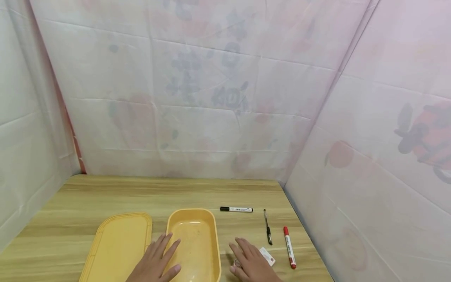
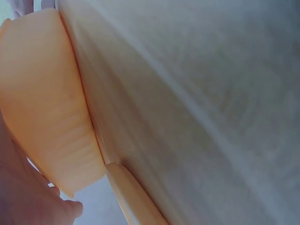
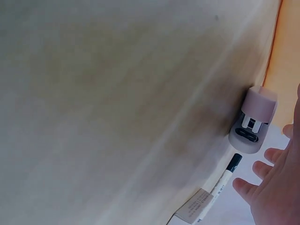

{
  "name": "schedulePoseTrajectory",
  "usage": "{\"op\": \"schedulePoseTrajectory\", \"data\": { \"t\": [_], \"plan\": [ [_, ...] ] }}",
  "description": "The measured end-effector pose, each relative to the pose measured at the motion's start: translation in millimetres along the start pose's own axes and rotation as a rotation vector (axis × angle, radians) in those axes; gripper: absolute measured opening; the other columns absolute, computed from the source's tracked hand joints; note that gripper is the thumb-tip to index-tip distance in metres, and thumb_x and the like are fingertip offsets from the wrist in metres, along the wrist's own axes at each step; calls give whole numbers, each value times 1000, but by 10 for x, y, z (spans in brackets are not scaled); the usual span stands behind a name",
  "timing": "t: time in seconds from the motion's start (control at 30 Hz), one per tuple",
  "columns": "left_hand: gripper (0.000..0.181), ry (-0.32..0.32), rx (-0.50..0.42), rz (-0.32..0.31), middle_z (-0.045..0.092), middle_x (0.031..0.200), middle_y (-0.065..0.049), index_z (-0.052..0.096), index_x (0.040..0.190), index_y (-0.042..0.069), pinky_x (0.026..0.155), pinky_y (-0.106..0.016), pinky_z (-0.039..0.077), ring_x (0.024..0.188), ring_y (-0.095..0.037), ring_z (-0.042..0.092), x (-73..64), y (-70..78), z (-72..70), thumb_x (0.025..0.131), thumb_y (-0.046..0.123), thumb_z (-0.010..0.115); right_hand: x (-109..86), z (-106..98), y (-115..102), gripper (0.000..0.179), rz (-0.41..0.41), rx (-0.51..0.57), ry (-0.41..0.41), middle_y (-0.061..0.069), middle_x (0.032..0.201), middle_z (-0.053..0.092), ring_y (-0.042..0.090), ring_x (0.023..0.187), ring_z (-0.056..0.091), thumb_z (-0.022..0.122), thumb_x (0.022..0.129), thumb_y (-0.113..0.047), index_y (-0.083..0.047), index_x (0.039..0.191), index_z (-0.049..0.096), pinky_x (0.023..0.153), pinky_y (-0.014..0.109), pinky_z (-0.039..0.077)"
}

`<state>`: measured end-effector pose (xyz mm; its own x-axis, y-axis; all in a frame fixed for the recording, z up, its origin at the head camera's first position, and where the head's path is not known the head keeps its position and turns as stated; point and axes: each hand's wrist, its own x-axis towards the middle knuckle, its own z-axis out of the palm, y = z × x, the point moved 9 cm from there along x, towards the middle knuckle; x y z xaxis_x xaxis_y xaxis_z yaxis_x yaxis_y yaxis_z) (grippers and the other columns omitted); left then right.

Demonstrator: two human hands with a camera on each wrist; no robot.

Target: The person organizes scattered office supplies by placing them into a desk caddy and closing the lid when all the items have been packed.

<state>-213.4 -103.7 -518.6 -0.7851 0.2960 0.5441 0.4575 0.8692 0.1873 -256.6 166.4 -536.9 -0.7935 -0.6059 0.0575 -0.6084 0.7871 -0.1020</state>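
Observation:
Fingers spread, my left hand (image 1: 155, 259) hovers at the left rim of a yellow plastic box (image 1: 197, 241). The box is open-topped, and its outer wall (image 2: 47, 103) fills the left of the left wrist view. To the right of the box, my right hand (image 1: 253, 261) has its fingers extended and holds nothing. Under its thumb side is a small pink and whitish object with a dark oval part (image 3: 255, 117), partly covered in the head view. A small white carton (image 1: 267, 256) lies beside the right hand, partly hidden by it.
A flat yellow lid (image 1: 118, 246) lies left of the box. Beyond the right hand are a black marker (image 1: 237, 209), a black pen (image 1: 267, 227) and a red-capped marker (image 1: 289, 247). Printed cloth walls (image 1: 197, 117) enclose the wooden table (image 1: 158, 192) on three sides.

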Motion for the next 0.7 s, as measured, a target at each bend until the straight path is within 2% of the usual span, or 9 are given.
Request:
{"op": "schedulePoseTrajectory", "data": {
  "t": [0.1, 0.27, 0.47, 0.7],
  "plan": [
    [63, -11, -31, -16, 39, 150, -11, 42, 145, 21, 114, -21, -12, 146, -8, 0, -1, -7, -4, 91, 50, 57, -26, 36, 15, 61, 42, 55, -43, 3, 155, 28, 27, 139, 31, 27, 99, -58, -28, 152, 26, 106, 56, 31],
    [63, -40, -92, -58, 36, 151, -9, 41, 146, 22, 109, -12, -13, 146, -10, 5, 0, -23, 1, 91, 48, 58, -86, 75, 41, 63, 109, 102, -87, 1, 155, 28, 27, 138, 32, 26, 97, -63, -30, 151, 28, 107, 57, 30],
    [63, -59, -116, -79, 36, 151, -9, 40, 146, 24, 107, -9, -14, 143, 3, -10, 5, -38, 17, 91, 48, 59, -128, 51, 49, 65, 113, 82, -61, 2, 150, 38, 26, 134, 38, 28, 96, -64, -26, 149, 32, 105, 54, 34],
    [64, -74, -152, -95, 36, 152, -9, 40, 146, 23, 105, -7, -14, 140, 6, -13, -8, -56, 31, 90, 48, 59, -127, 82, 78, 71, 165, 61, -116, 0, 138, 48, 22, 122, 46, 30, 93, -69, -26, 150, 32, 101, 52, 39]
  ]
}}
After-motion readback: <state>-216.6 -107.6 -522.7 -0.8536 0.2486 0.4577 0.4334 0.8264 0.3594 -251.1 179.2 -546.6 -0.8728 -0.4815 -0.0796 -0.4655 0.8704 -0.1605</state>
